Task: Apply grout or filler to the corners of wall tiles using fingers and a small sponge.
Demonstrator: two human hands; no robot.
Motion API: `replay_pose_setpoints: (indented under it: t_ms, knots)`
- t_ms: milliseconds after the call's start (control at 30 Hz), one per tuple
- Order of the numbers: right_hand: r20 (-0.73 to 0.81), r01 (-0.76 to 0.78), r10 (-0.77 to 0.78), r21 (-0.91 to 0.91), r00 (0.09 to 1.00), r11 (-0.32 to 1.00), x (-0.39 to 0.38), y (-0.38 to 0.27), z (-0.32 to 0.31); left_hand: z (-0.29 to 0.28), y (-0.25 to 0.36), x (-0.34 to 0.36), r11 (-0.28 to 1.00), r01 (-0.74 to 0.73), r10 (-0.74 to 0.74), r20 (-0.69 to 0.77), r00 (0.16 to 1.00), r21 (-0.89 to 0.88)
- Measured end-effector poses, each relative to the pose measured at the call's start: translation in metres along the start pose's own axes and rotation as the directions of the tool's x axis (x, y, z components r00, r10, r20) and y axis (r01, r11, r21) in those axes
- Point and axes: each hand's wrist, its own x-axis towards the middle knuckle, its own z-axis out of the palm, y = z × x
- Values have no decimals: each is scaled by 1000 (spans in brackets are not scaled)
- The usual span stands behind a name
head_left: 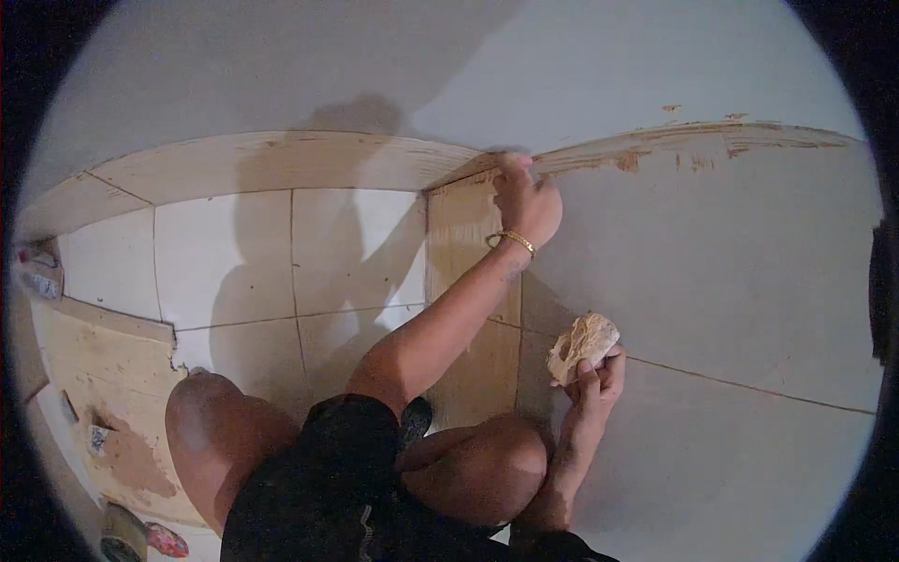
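My left hand [531, 206], with a gold-coloured bracelet [512, 244] on its wrist, reaches to the inner corner where two tile edges meet below the wall. Its fingers are bent and close together against the joint at the top of the tiles; whatever they hold, if anything, is hidden. Lower and to the right, my right hand [594, 389] grips a rough beige lump [586, 344] that looks crumpled and paste-like, with a hollow in one side. Thumb and fingers close around its lower end. Brown smears [679, 148] run along the top edge of the right-hand tiles.
Long beige trim tiles [309, 155] border the white floor tiles [225, 245]. My bent knees [487, 468] are close below my arms. At left lies a stained beige board [112, 375] with a chipped corner; near it are a small packet [39, 284] and a round container [124, 534].
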Motion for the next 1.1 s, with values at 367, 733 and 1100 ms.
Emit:
replay_pose_setpoints:
  t_ms: [367, 733, 1100]
  knots:
    - [10, -6, 6, 16, 1000, 1000, -2, -4, 3, 21, 38, -11, 944, -151, 175, 57, 983, -293]
    - [36, -41, 39, 70, 999, 997, -1, -7, 0, -69, 16, -12, 891, -201, 298, 190, 936, -407]
    - [104, 15, -40, 236, 994, 972, 6, 12, -9, -65, -7, -7, 794, 52, 174, 308, 936, -606]
